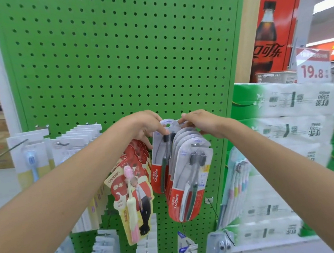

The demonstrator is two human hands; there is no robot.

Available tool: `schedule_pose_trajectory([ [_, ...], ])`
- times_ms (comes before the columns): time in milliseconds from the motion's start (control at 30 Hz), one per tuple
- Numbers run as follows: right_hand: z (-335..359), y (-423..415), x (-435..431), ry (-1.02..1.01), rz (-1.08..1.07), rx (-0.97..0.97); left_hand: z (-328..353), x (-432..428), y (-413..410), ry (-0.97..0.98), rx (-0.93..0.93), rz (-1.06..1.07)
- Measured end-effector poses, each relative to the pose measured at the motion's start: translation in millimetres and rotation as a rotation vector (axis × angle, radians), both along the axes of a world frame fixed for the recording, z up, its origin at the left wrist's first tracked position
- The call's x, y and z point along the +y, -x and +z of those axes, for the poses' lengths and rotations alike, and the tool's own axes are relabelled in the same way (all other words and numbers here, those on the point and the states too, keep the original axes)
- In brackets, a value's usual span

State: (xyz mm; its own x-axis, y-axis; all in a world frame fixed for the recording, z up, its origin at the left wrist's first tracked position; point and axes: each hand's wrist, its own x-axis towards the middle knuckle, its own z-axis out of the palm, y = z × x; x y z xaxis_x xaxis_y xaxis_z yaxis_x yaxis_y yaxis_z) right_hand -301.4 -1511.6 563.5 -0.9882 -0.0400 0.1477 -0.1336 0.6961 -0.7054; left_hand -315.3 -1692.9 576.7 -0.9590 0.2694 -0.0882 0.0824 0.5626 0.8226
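Left hand (147, 128) and right hand (200, 122) each pinch the top tab of one toothbrush pack (160, 162), which hangs against the pegboard (113, 59), low at its middle. Judged light, with stiff card and a slippery plastic front. The tab is the soundest hold.

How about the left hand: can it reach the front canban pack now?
Probably not yet: the left hand is pinching the top of a Colgate pack. The canban pack hangs just below, nothing in front, so once freed it likely could.
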Motion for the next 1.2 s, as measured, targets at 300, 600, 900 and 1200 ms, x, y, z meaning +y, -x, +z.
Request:
schedule_pose_trajectory([
  [300,-3.3,-1.9,4.4,0.014,-0.007,-0.028,-2.0,8.3,-1.3,0.034,0.046,0.009],
  [600,-4.8,-1.4,5.0,0.043,-0.008,-0.004,-9.7,8.0,8.1,-0.025,-0.022,-0.109],
  [900,-2.7,8.5,18.1,-0.039,-0.005,0.047,-11.5,31.7,12.3,-0.162,-0.079,-0.129],
  [1200,-7.5,13.1,26.8,-0.095,0.023,0.115,-4.4,25.6,31.0,-0.076,0.114,-0.010],
])
